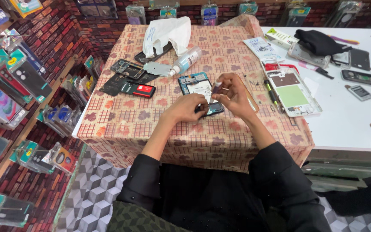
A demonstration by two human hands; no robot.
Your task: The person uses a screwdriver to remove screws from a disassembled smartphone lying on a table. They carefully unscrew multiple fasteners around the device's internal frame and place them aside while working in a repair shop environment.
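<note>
Hands meet over an opened phone

Opened phone [199, 89] lies on the patterned tablecloth [121, 124], its near end hidden under both hands. The left hand [190, 107] pinches that end; the right hand [232, 94] grips a small tool [215, 89], tip out of sight. Beyond the phone lies a spray bottle [185, 61]; left of it, dark phone parts [127, 77].

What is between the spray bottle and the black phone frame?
A small silver metal plate lies between the spray bottle and the black frame, in the head view.
</note>
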